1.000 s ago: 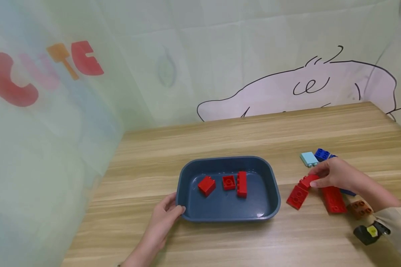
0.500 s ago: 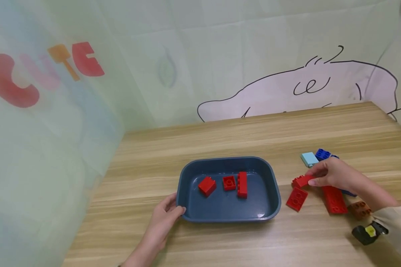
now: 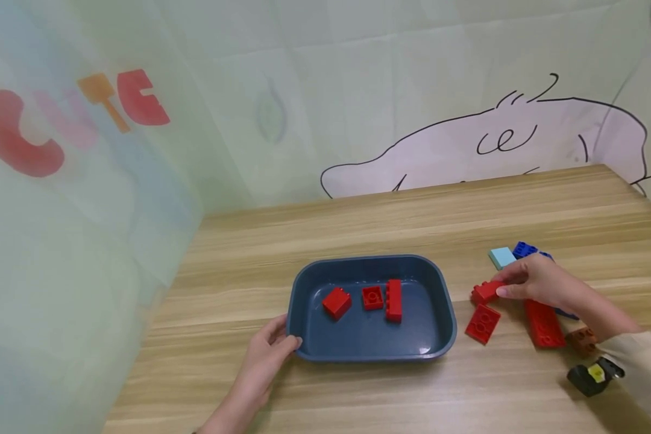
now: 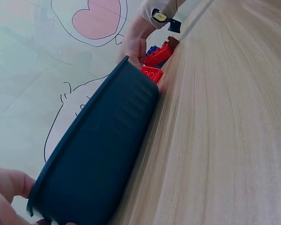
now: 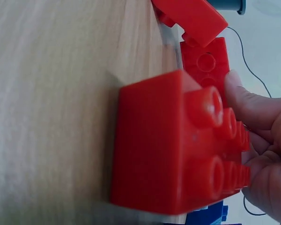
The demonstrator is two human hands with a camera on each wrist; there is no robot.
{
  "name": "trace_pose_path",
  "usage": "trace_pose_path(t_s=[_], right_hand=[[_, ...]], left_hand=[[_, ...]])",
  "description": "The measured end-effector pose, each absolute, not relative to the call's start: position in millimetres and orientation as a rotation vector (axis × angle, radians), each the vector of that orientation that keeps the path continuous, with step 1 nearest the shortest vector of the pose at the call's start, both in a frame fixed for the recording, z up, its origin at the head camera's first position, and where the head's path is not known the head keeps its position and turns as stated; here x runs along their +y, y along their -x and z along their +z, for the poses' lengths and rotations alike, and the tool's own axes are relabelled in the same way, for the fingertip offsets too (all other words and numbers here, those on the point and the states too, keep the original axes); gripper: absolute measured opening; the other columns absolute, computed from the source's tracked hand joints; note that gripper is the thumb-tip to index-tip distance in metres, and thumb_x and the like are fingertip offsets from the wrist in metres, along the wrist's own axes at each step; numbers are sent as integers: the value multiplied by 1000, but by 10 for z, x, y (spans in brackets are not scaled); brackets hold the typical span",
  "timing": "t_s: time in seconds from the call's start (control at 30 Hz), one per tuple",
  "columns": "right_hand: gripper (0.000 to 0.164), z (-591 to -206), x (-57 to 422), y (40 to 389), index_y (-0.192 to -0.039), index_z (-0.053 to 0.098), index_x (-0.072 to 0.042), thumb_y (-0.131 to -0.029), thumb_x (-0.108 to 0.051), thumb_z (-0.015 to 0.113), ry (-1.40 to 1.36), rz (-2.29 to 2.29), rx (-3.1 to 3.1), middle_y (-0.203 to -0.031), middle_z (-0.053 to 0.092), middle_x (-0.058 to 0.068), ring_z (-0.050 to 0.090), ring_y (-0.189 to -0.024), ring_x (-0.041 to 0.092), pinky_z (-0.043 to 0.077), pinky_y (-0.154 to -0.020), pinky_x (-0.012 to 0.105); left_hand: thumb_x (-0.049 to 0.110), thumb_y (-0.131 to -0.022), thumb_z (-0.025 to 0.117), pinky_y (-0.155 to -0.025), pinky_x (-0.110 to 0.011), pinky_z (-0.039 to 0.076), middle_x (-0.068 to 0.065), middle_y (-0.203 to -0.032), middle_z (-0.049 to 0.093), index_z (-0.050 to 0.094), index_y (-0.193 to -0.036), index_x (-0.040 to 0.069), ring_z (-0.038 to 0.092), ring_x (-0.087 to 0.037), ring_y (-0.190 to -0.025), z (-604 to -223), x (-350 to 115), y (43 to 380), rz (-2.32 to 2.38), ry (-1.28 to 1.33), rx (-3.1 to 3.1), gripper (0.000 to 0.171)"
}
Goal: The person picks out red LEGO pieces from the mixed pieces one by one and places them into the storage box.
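Note:
My left hand (image 3: 268,355) grips the left rim of a dark blue tray (image 3: 371,349), its thumb over the edge; the left wrist view shows the tray's outer wall (image 4: 98,145). Three red toy bricks lie inside: a squarish one (image 3: 336,302), a small one (image 3: 372,298) and a long one (image 3: 393,300). Right of the tray, my right hand (image 3: 545,286) pinches a red building brick (image 3: 483,293) between thumb and fingers. Another red brick (image 3: 483,323) lies on the table just in front of it. In the right wrist view a large studded red brick (image 5: 154,145) partly hides the held one.
Beside and behind my right hand lie a long red brick (image 3: 544,325), an orange-brown brick (image 3: 581,341), a light blue brick (image 3: 501,258) and blue bricks (image 3: 524,249), partly covered by the hand. A printed cloth (image 3: 282,120) hangs behind the wooden table (image 3: 358,223).
My right hand has shifted slightly left with the pinched red brick, which has turned and come away from the red brick in front of it. The left hand and tray stay put.

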State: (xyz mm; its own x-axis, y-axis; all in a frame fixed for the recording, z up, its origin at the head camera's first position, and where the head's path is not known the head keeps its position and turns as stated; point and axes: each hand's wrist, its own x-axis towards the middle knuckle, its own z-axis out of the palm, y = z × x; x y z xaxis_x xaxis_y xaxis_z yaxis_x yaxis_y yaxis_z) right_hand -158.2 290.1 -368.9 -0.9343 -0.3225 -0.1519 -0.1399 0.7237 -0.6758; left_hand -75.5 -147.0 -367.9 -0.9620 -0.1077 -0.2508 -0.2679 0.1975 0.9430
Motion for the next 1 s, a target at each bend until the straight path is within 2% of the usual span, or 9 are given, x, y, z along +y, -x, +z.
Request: trace_pose_path(t_s=[0.23,0.63,1.0], right_hand=[[33,-3653,2912,1562,-106,67,3,-79,-15,72,382,-1105,2767,-93,66,9,53,-83,23,49,-60,24],[30,-3551,2836,1567,-104,67,4,-79,-11,72,458,-1138,2857,-86,68,7,60,-73,16,52,-62,21],[33,-3388,2678,1598,-106,65,8,-80,-11,71,490,-1192,2824,-89,69,12,65,-76,23,52,-64,20]], left_hand=[[1,-77,55,-84,-29,50,-24,-123,53,43,-131,-10,55,-25,-105,-3679,-1478,752,1877,362,2324,56],[1,-78,55,-85,-30,50,-24,-123,52,42,-132,-10,55,-25,-105,-3666,-1480,758,1869,374,2319,56],[0,-78,55,-84,-29,50,-25,-123,52,41,-132,-10,55,-24,-104,-3665,-1475,754,1883,376,2311,57]])
